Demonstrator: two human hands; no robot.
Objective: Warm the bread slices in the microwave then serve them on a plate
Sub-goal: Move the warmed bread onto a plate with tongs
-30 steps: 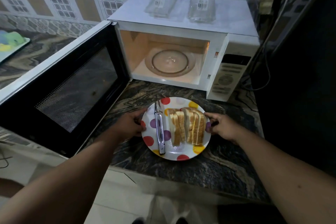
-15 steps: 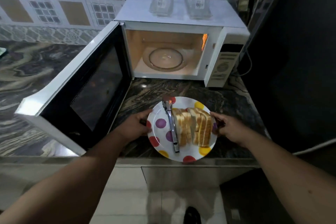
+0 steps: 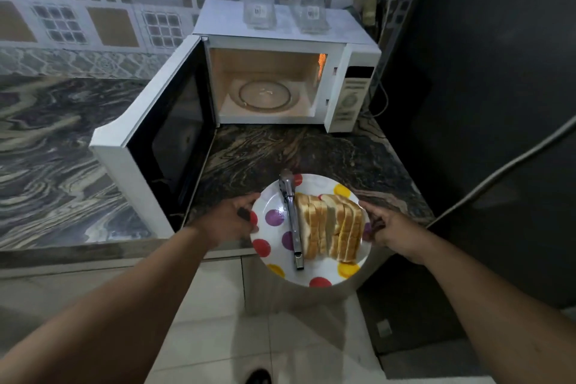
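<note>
Both hands grip the plate: the left hand (image 3: 229, 221) curls round its left rim, the right hand (image 3: 385, 224) round its right. Between them the polka-dot plate (image 3: 271, 238) carries the bread slices (image 3: 330, 227) and metal tongs (image 3: 291, 221). Judged step: carrying the plate. Next, probably toward the open microwave (image 3: 265, 84) ahead. Compared with before, the plate hangs past the surface (image 3: 265, 150) edge, nearer the person.

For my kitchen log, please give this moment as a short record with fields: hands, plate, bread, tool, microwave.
hands: left hand and right hand grip opposite plate edges
plate: polka-dot plate, partly past the counter edge
bread: bread slices stacked on edge
tool: metal tongs left of bread
microwave: microwave door open, glass turntable bare
</note>
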